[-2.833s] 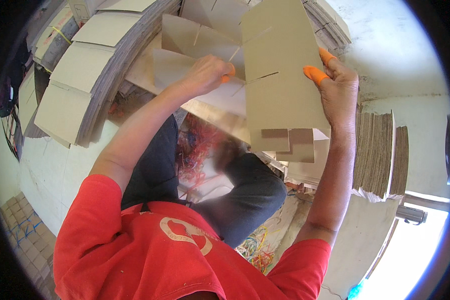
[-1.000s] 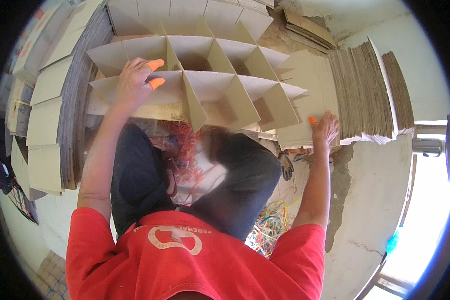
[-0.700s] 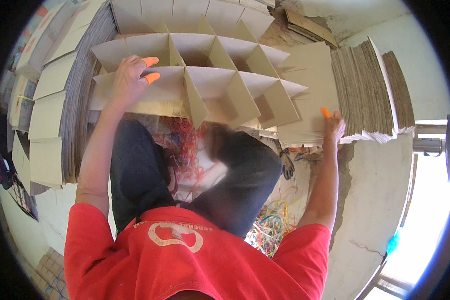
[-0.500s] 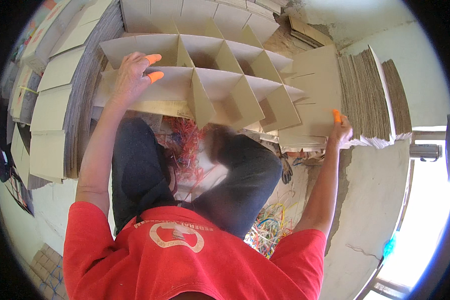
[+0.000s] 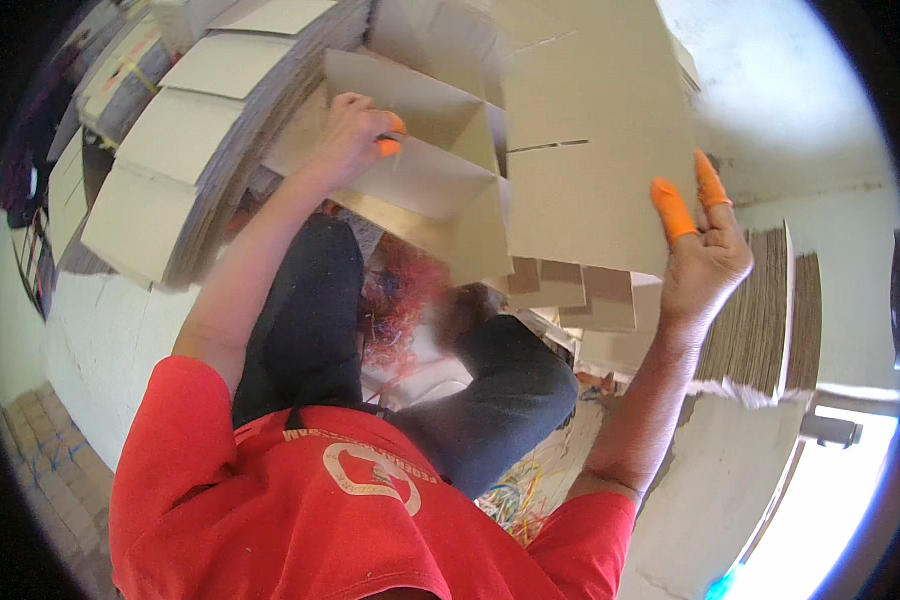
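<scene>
A cardboard partition grid [image 5: 420,110] of interlocked slotted strips lies in front of me, above my knees. My left hand [image 5: 355,135] pinches the top edge of its near strip, with orange finger covers on the thumb and a finger. A wide slotted cardboard sheet [image 5: 590,195] stands raised over the grid's right half and hides it. At the sheet's right edge is my right hand [image 5: 705,260], its thumb and a finger also in orange covers. The sheet's edge lies between those two digits. Ends of other strips [image 5: 610,300] show below the sheet.
Tall stacks of flat cardboard [image 5: 185,155] rise at the left. Another upright stack [image 5: 745,315] stands at the right by the wall. Tangled red strands [image 5: 405,310] lie between my legs, and a heap of coloured strapping [image 5: 515,500] is near my right thigh.
My right hand has lifted a slotted sheet from the right side and brought it up and left over the grid. The left hand stays at the near strip. The view has turned.
</scene>
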`<state>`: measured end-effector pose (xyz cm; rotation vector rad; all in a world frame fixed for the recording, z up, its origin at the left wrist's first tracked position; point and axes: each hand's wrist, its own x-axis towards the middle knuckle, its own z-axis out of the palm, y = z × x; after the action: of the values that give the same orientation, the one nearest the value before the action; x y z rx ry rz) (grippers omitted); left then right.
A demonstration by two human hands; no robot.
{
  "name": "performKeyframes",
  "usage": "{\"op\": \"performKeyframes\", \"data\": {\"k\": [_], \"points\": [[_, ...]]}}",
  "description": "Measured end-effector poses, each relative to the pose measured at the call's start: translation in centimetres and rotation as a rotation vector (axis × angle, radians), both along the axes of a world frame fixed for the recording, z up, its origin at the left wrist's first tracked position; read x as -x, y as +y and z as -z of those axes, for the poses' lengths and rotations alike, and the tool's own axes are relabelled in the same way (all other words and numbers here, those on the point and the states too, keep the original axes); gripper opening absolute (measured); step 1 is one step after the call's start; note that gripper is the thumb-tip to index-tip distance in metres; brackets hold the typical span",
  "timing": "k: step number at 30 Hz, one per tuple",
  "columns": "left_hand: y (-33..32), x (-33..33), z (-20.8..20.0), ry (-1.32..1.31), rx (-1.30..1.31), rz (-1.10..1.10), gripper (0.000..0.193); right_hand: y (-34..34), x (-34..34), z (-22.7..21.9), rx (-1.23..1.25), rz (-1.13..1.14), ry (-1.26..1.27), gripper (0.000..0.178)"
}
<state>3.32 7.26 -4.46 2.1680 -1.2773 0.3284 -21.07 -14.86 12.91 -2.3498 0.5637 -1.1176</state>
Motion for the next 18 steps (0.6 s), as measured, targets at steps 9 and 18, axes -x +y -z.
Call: {"op": "performKeyframes", "data": {"k": [9, 18], "points": [[0.3, -1.1, 1.2, 0.081, 0.037, 0.068, 0.020, 4.8, -7.5, 2.3, -0.144, -0.242, -0.011, 0.046], [2.2, -1.7, 0.2, 0.145, 0.087, -0.083, 0.021, 6.4, -9.2, 2.6, -0.151, -0.209, 0.107, 0.045]]}}
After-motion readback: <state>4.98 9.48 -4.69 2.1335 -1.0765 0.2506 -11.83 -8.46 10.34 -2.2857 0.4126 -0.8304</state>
